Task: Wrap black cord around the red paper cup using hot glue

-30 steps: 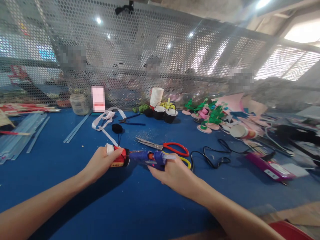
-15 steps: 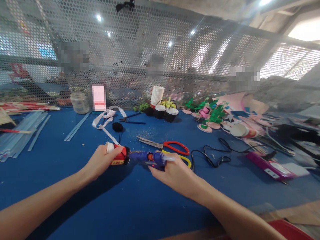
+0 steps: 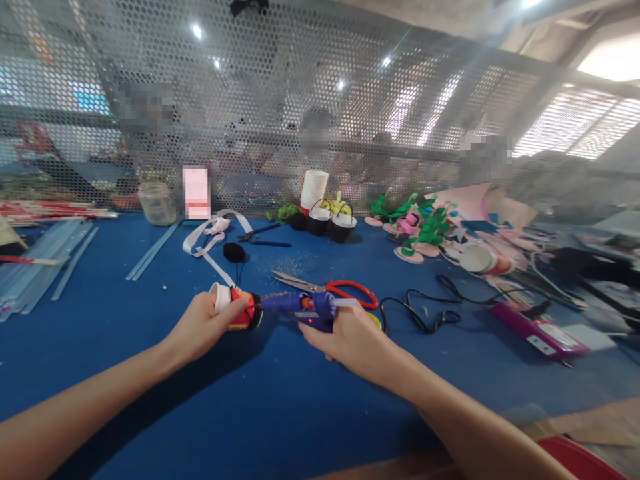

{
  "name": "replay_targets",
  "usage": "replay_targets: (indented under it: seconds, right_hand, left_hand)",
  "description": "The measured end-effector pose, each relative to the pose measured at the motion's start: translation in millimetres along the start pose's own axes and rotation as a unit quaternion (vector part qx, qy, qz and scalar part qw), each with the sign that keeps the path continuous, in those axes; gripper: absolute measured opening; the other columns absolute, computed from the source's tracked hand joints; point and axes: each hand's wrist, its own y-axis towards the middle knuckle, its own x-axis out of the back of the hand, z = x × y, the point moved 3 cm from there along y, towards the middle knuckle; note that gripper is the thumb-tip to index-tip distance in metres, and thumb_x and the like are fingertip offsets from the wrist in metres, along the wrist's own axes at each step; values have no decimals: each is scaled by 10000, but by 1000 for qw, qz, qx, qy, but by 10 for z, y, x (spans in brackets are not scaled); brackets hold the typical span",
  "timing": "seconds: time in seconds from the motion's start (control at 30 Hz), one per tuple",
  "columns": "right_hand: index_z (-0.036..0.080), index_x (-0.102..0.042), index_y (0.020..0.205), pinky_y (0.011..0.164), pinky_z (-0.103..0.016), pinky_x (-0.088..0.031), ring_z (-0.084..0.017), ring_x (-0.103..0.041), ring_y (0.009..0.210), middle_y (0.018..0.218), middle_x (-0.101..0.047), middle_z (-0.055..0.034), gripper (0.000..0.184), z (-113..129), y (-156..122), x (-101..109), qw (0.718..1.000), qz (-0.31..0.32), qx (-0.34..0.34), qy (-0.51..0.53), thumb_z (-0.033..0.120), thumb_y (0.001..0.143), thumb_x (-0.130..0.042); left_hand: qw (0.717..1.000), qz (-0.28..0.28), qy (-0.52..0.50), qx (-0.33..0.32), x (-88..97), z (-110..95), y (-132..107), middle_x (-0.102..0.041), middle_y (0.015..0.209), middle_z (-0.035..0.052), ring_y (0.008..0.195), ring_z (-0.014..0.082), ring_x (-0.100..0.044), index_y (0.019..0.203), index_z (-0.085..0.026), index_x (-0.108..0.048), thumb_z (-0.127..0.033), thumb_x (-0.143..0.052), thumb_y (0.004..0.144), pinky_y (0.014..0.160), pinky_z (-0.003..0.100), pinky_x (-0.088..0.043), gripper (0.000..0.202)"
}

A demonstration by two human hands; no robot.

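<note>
My left hand (image 3: 197,323) is wrapped around a small red and yellow paper cup (image 3: 239,319) with a black band at its base; the cup lies sideways, its white rim to the left. In my right hand (image 3: 353,337) is a blue hot glue gun (image 3: 285,303), a clear glue stick jutting from its back and a small red light glowing on it. The nozzle points left, at the black base of the cup; whether it touches I cannot tell. Red and yellow scissors (image 3: 345,287) lie behind the glue gun. A black yarn ball (image 3: 234,252) sits behind the cup.
White ribbon (image 3: 197,247) and blue pliers (image 3: 265,237) lie behind. Small black buckets (image 3: 343,228) and stacked cups (image 3: 315,189) stand by the mesh. Clear glue sticks (image 3: 45,267) lie left. Green craft plants (image 3: 433,230), a black cord (image 3: 420,313) and a purple power strip (image 3: 537,331) are right.
The cup has turned slightly in my left hand, showing more red on its side. The glue gun has tilted and risen a little, its nozzle still at the cup's base.
</note>
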Motion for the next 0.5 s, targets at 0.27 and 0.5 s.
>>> replay_targets:
  seconds: [0.27,0.5]
  right_hand:
    - [158,-487,556,313,-143,-319,-64,-435,295,341,-423,58,136,-56,48,-24,999,6,-27,34,227,673,-491]
    - [156,-498,566,312,-140,-325,-61,-425,292,339,-428,55,141,-42,47,-4,999,10,-17,39,233,683,-485]
  left_hand:
    - [996,0,71,-54,-14,-63,-54,-422,528,-19,470,91,-335,538,-129,-557,-440,-470,694,416,203,-274,358]
    - [993,-5,99,-68,-12,-121,-74,-346,495,-35,461,93,-319,440,-166,-427,-442,-464,696,415,211,-249,378]
